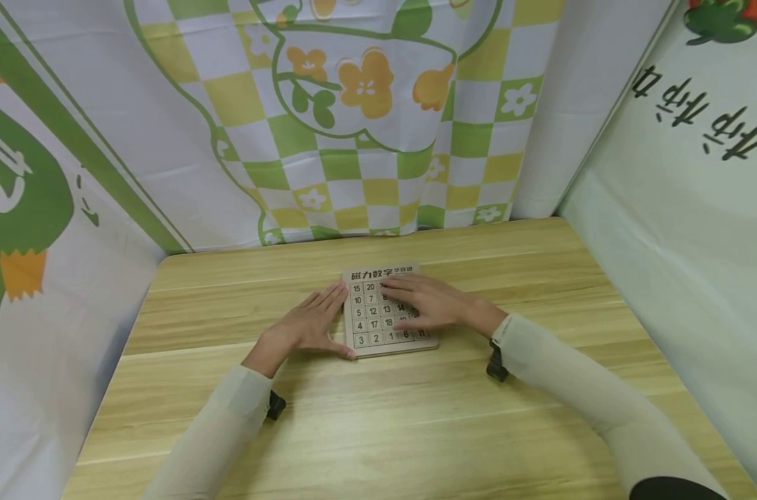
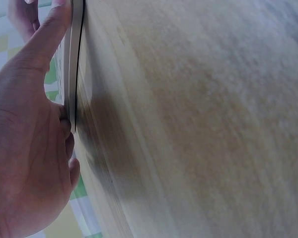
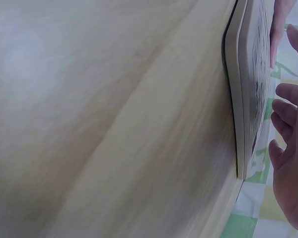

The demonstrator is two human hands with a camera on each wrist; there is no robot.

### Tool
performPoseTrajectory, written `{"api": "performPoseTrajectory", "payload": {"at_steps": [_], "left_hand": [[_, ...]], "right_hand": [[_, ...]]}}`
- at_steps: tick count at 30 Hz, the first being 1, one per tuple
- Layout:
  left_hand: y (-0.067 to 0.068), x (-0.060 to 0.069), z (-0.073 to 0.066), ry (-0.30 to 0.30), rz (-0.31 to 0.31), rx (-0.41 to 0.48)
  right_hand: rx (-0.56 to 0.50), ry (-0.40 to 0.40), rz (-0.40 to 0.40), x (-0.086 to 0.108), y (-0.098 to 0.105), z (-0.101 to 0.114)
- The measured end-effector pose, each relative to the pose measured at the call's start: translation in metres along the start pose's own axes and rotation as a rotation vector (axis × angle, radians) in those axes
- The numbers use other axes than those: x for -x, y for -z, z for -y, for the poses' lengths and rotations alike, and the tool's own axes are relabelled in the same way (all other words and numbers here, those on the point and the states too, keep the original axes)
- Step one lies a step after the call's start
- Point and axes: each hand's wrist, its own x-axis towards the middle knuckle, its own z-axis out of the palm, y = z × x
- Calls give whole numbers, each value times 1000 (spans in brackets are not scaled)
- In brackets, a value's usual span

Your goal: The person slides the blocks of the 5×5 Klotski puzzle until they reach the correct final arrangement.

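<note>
A flat wooden number slide puzzle (image 1: pixel 373 311) lies on the table, with rows of numbered square tiles under a line of printed Chinese characters. My left hand (image 1: pixel 308 324) touches its left side, fingers extended along the edge and thumb at the near left corner. In the left wrist view, that hand (image 2: pixel 27 139) is beside the board's thin edge. Over the right part of the tiles is my right hand (image 1: pixel 433 303), fingers spread, hiding several numbers. From the right wrist view, its fingers (image 3: pixel 286 110) look loosely bent above the board's face; contact with a tile is not clear.
The light wood-grain table (image 1: pixel 385 423) extends around the puzzle. A checked, flowered curtain (image 1: pixel 366 167) hangs behind its far edge, and printed white cloths (image 1: pixel 678 229) stand at both sides. Each wrist carries a small black device (image 1: pixel 496 362).
</note>
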Motion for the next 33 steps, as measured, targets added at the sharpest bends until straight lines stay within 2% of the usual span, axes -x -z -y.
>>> {"api": "performPoseTrajectory", "payload": {"at_steps": [10, 22, 33], "left_hand": [[-10, -5, 11, 0, -7, 24], [-1, 0, 1, 2, 14, -2], [-3, -1, 3, 2, 10, -9]], "right_hand": [[1, -16, 67, -21, -8, 0], [-7, 0, 109, -38, -16, 6], [17, -16, 129, -40, -17, 3]]}}
